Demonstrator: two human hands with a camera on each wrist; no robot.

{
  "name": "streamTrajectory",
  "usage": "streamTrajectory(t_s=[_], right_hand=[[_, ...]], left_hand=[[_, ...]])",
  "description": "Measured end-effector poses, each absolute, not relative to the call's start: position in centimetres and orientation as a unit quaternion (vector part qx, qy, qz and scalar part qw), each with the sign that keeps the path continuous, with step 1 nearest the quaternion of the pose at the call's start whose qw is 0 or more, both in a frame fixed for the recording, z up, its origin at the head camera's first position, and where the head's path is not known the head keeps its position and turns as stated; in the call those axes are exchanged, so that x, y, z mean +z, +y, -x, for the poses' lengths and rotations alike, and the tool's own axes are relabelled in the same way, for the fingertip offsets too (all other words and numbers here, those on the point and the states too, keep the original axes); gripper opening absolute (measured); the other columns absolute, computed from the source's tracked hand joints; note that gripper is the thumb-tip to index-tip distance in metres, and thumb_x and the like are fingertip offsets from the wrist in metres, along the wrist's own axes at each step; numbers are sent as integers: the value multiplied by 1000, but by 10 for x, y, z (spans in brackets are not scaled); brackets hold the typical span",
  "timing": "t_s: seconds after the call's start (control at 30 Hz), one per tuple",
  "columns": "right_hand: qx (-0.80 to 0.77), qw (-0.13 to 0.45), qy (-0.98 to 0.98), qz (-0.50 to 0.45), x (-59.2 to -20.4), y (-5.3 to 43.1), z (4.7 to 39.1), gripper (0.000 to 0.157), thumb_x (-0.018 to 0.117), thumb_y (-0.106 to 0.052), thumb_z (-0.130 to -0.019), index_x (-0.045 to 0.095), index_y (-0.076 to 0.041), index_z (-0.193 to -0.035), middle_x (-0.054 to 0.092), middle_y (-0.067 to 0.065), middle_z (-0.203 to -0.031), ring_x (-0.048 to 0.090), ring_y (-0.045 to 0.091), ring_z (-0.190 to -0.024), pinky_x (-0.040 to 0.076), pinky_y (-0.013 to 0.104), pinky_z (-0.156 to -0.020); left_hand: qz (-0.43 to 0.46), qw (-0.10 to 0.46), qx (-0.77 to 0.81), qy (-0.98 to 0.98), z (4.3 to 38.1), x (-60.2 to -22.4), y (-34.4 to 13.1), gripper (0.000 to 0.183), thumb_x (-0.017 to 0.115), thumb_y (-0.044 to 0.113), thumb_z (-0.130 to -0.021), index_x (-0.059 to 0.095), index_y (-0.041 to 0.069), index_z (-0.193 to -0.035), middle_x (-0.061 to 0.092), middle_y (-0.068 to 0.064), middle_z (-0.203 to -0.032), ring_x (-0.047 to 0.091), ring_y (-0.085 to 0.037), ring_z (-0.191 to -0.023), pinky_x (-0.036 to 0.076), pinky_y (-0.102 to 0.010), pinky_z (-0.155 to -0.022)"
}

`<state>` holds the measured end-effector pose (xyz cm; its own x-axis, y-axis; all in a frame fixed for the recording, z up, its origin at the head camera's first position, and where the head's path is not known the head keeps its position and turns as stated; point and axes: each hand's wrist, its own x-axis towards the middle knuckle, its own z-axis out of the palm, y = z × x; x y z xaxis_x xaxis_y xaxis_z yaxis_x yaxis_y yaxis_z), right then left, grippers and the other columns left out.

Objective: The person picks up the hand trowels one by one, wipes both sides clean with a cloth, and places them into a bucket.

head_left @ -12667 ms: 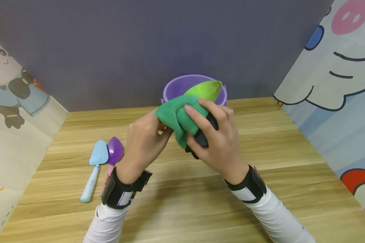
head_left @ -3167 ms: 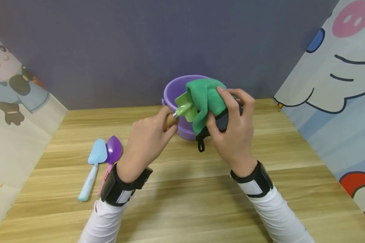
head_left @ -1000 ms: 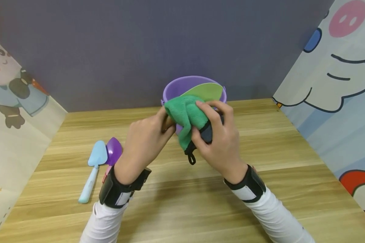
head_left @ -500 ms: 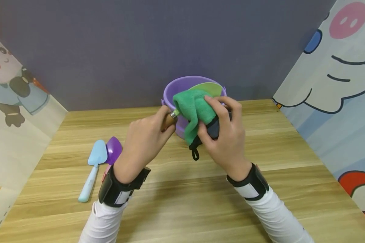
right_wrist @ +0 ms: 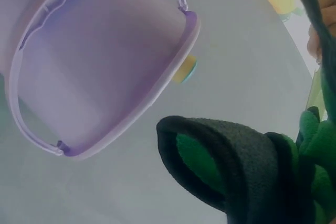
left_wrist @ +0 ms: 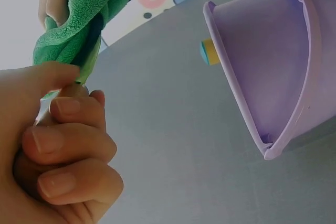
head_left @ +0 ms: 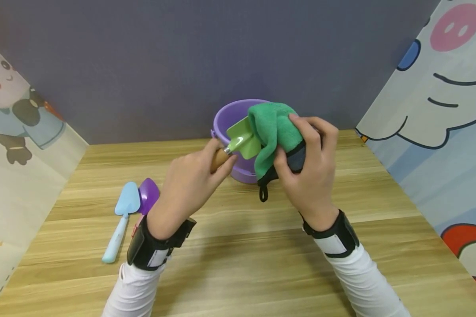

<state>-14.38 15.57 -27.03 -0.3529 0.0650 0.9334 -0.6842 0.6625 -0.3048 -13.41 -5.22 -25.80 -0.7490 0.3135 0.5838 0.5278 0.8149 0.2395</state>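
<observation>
My left hand grips the wooden handle of a light-green toy shovel, its fingers curled round it in the left wrist view. The shovel's neck and lower blade show, while its tip is hidden under a green cloth with a dark grey backing and a black hanging loop. Thumb and fingers of my right hand pinch this cloth around the blade. Behind both, a purple bucket stands against the grey wall; the shovel and cloth overlap its rim in the head view.
On the wooden table, left of my left arm, lie a light-blue trowel and a purple shovel side by side. A yellow and teal end piece shows past the bucket's rim. Cartoon-printed panels flank the table.
Since a second ago, my right hand has drawn the cloth up and to the right along the shovel, baring its neck and lower blade and covering its tip. My left hand has barely moved.
</observation>
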Motion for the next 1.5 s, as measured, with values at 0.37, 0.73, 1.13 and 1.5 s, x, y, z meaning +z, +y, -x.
streamTrajectory(t_s=[0.37, 0.73, 1.13, 1.5], right_hand=[[361, 531, -745, -183, -266, 163, 145, 45, 61, -18, -81, 59, -3, -123, 48, 34, -114, 48, 36, -109, 47, 51, -90], [384, 536, -731, -175, -258, 165, 141, 44, 61, -16, -79, 60, -2, -121, 48, 35, -112, 47, 36, -109, 43, 48, -90], [398, 545, -716, -180, -250, 162, 133, 45, 61, -15, -77, 60, 0, -119, 48, 36, -111, 45, 36, -109, 41, 46, -92], [391, 550, -712, -194, -249, 159, 125, 45, 60, -17, -75, 61, 0, -117, 49, 37, -109, 47, 39, -106, 42, 48, -90]], left_hand=[[207, 178, -233, -933, 133, -254, -53, 40, 40, 42, -101, 60, 12, -118, 60, -6, -70, 56, -23, -62, 51, -42, -57], [176, 225, -310, -907, 136, -255, -58, 38, 46, 38, -101, 56, 2, -110, 44, -6, -68, 44, -22, -57, 35, -32, -50], [185, 215, -370, -885, 136, -254, -58, 37, 60, 27, -95, 41, 1, -113, 61, -16, -74, 50, -23, -50, 41, -29, -43], [195, 254, -276, -906, 137, -254, -55, 34, 56, 34, -96, 58, 3, -109, 43, -5, -65, 39, -20, -52, 27, -28, -45]])
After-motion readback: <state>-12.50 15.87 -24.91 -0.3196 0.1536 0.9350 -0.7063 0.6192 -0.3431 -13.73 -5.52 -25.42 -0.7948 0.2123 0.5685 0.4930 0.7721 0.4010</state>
